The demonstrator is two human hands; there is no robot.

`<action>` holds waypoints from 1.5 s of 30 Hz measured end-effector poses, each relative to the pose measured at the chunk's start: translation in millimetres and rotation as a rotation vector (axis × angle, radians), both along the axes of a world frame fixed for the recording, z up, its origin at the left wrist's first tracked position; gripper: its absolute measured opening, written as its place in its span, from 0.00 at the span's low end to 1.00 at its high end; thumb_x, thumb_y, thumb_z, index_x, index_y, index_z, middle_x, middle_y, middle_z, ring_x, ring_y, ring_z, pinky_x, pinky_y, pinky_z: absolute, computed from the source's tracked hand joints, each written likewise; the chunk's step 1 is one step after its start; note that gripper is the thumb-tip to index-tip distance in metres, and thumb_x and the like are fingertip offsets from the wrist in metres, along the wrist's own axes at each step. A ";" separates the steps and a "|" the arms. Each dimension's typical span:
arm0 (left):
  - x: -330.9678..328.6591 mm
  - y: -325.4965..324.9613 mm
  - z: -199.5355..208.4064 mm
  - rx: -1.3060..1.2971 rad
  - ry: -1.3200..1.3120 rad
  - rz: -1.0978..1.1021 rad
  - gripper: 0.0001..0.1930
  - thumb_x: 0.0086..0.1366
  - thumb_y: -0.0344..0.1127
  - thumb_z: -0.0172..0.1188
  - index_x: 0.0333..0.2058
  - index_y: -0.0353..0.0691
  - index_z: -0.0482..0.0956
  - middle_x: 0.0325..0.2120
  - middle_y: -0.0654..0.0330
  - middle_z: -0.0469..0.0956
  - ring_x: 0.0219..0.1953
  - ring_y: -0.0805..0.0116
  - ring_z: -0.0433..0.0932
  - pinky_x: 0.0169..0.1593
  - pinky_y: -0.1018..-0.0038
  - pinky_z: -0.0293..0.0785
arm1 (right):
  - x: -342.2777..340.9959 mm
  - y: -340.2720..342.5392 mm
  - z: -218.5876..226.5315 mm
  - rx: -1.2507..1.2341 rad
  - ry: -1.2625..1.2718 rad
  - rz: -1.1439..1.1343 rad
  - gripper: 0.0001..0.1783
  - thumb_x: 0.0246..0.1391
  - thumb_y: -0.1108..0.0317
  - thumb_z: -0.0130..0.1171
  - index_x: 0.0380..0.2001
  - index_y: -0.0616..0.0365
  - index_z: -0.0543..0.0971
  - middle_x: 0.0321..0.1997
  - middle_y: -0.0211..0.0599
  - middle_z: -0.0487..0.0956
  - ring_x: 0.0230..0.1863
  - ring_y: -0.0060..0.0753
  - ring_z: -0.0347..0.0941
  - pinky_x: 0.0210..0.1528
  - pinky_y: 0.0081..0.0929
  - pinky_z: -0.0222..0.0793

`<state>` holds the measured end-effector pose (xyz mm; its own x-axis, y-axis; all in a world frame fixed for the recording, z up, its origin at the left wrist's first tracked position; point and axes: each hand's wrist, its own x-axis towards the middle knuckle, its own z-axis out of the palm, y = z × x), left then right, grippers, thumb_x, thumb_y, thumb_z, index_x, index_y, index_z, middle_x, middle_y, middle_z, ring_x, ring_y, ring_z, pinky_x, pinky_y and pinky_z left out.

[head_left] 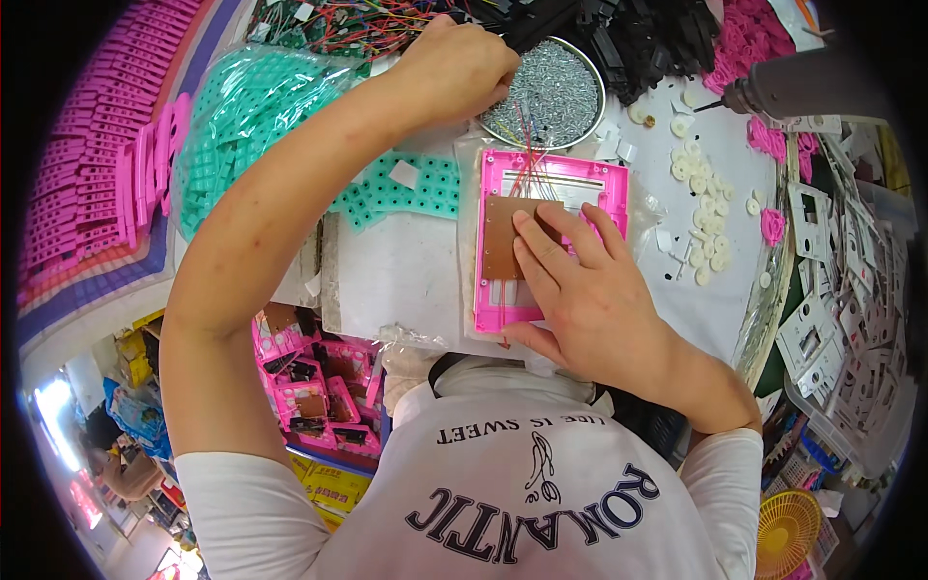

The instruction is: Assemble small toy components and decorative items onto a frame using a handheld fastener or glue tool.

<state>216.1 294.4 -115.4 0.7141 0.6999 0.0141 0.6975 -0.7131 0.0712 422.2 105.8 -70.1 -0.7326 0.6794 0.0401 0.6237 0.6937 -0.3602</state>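
A pink plastic casing lies in front of me on a clear plastic bag, with a brown circuit board inside it. Thin red and white wires run out past the casing's far edge. My right hand rests on the board and casing, fingers stretched out and spread. At the rim of a round metal dish of small silver screws, my left hand is closed, fingertips bent down toward the screws. Whatever its fingers hold is hidden.
A dark electric screwdriver points in from the right. White round plastic parts lie near it. Teal keypads fill a bag at left, beside stacked pink parts. Black parts and coloured wires are piled at the back.
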 end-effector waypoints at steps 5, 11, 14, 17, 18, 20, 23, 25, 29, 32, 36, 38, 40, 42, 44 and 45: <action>6.1 -2.0 -14.7 0.235 -0.046 -0.019 0.11 0.67 0.44 0.60 0.31 0.44 0.84 0.32 0.59 0.84 0.42 0.58 0.83 0.45 0.57 0.72 | 2.5 3.8 -7.7 -0.031 0.175 -0.052 0.34 0.42 0.54 0.74 0.47 0.72 0.80 0.57 0.49 0.75 0.64 0.52 0.65 0.63 0.51 0.62; -6.2 -9.6 6.6 0.164 -0.105 0.040 0.11 0.63 0.41 0.62 0.27 0.41 0.82 0.30 0.57 0.81 0.36 0.54 0.80 0.40 0.57 0.70 | 66.8 53.0 15.5 0.203 0.906 -0.109 0.18 0.57 0.67 0.61 0.46 0.70 0.77 0.45 0.52 0.82 0.46 0.52 0.78 0.45 0.42 0.77; -4.2 -30.4 36.0 0.215 -0.280 0.046 0.07 0.60 0.37 0.64 0.29 0.41 0.82 0.30 0.57 0.80 0.36 0.54 0.78 0.42 0.58 0.69 | 79.4 110.1 55.6 0.132 1.578 -0.183 0.17 0.63 0.69 0.55 0.52 0.67 0.73 0.39 0.52 0.81 0.41 0.46 0.79 0.40 0.37 0.78; -1.1 -76.2 52.6 0.174 -0.409 -0.040 0.06 0.58 0.32 0.67 0.31 0.43 0.78 0.28 0.60 0.77 0.35 0.55 0.77 0.43 0.61 0.69 | 45.6 131.4 69.6 -0.278 1.459 -0.190 0.28 0.61 0.62 0.61 0.61 0.61 0.69 0.33 0.43 0.82 0.36 0.42 0.80 0.45 0.41 0.77; 3.1 -98.5 62.7 0.071 -0.446 -0.057 0.06 0.58 0.32 0.67 0.30 0.43 0.77 0.28 0.61 0.77 0.35 0.56 0.76 0.44 0.62 0.67 | 48.4 133.4 68.5 -0.447 1.388 -0.064 0.32 0.57 0.64 0.65 0.61 0.64 0.68 0.30 0.44 0.81 0.32 0.42 0.81 0.42 0.40 0.80; 4.3 -147.5 61.1 0.049 -0.535 -0.054 0.07 0.56 0.31 0.69 0.30 0.45 0.78 0.27 0.62 0.75 0.34 0.58 0.76 0.44 0.63 0.66 | 42.6 139.1 45.0 -0.769 1.344 0.258 0.32 0.58 0.61 0.66 0.62 0.61 0.69 0.28 0.39 0.80 0.30 0.37 0.79 0.40 0.37 0.79; 10.1 -184.6 34.6 -0.211 -0.740 0.120 0.09 0.52 0.29 0.70 0.30 0.45 0.77 0.27 0.63 0.75 0.33 0.61 0.75 0.44 0.65 0.64 | 39.4 113.4 31.5 -0.925 1.215 0.356 0.25 0.63 0.57 0.63 0.59 0.51 0.70 0.23 0.26 0.76 0.26 0.26 0.72 0.35 0.30 0.72; 14.3 -194.7 25.5 -0.341 -0.817 0.175 0.08 0.54 0.31 0.71 0.30 0.45 0.79 0.27 0.65 0.76 0.32 0.62 0.76 0.46 0.63 0.63 | 17.1 65.1 38.5 -0.829 1.311 0.205 0.21 0.62 0.58 0.65 0.53 0.49 0.70 0.20 0.22 0.73 0.23 0.23 0.69 0.30 0.27 0.70; 17.5 -202.0 23.2 -0.361 -0.768 0.217 0.09 0.54 0.33 0.72 0.30 0.46 0.79 0.28 0.65 0.77 0.32 0.63 0.77 0.48 0.62 0.63 | 2.8 26.4 40.1 -0.772 1.394 0.097 0.18 0.60 0.59 0.68 0.46 0.47 0.71 0.16 0.19 0.70 0.19 0.20 0.65 0.25 0.25 0.68; 19.9 -200.5 21.2 -0.269 -0.789 0.200 0.10 0.53 0.33 0.73 0.30 0.45 0.79 0.27 0.65 0.77 0.32 0.64 0.77 0.50 0.61 0.63 | 4.8 22.4 43.7 -0.814 1.392 0.091 0.16 0.59 0.61 0.68 0.44 0.47 0.71 0.17 0.21 0.70 0.18 0.22 0.65 0.25 0.25 0.68; 18.7 -198.9 24.6 -0.223 -0.762 0.172 0.10 0.51 0.33 0.74 0.30 0.45 0.79 0.27 0.65 0.77 0.32 0.64 0.77 0.51 0.61 0.63 | 2.0 20.8 42.4 -0.803 1.356 0.012 0.16 0.59 0.61 0.68 0.44 0.48 0.71 0.17 0.22 0.70 0.18 0.22 0.65 0.24 0.26 0.68; 18.0 -198.8 23.8 -0.216 -0.758 0.172 0.10 0.51 0.33 0.74 0.29 0.45 0.79 0.27 0.65 0.77 0.32 0.65 0.77 0.51 0.61 0.63 | 0.9 21.3 38.9 -0.805 1.346 0.009 0.16 0.59 0.61 0.68 0.43 0.48 0.71 0.17 0.22 0.70 0.18 0.22 0.65 0.23 0.26 0.67; 18.8 -197.8 23.3 -0.197 -0.766 0.167 0.10 0.51 0.32 0.74 0.29 0.45 0.79 0.27 0.65 0.77 0.32 0.65 0.77 0.52 0.61 0.63 | 1.9 22.5 36.4 -0.815 1.359 0.049 0.16 0.59 0.61 0.68 0.43 0.47 0.71 0.17 0.21 0.71 0.18 0.22 0.65 0.23 0.25 0.67; 18.4 -197.3 23.6 -0.189 -0.775 0.166 0.10 0.50 0.32 0.74 0.29 0.45 0.79 0.27 0.65 0.77 0.32 0.66 0.77 0.52 0.61 0.63 | 4.2 26.2 35.7 -0.850 1.373 0.108 0.16 0.59 0.61 0.69 0.43 0.47 0.71 0.17 0.21 0.72 0.18 0.22 0.65 0.23 0.24 0.67; 18.5 -196.1 24.8 -0.195 -0.789 0.163 0.10 0.51 0.32 0.73 0.29 0.45 0.80 0.27 0.66 0.77 0.32 0.66 0.77 0.52 0.61 0.63 | 7.2 29.0 39.4 -0.859 1.380 0.142 0.16 0.59 0.61 0.69 0.42 0.47 0.71 0.18 0.21 0.72 0.18 0.21 0.66 0.23 0.24 0.68; 19.1 -195.2 24.9 -0.201 -0.797 0.157 0.10 0.51 0.32 0.73 0.29 0.45 0.80 0.27 0.66 0.77 0.32 0.66 0.77 0.52 0.61 0.63 | 8.7 29.9 42.9 -0.845 1.379 0.142 0.16 0.58 0.62 0.69 0.42 0.47 0.71 0.18 0.20 0.72 0.18 0.21 0.66 0.23 0.23 0.68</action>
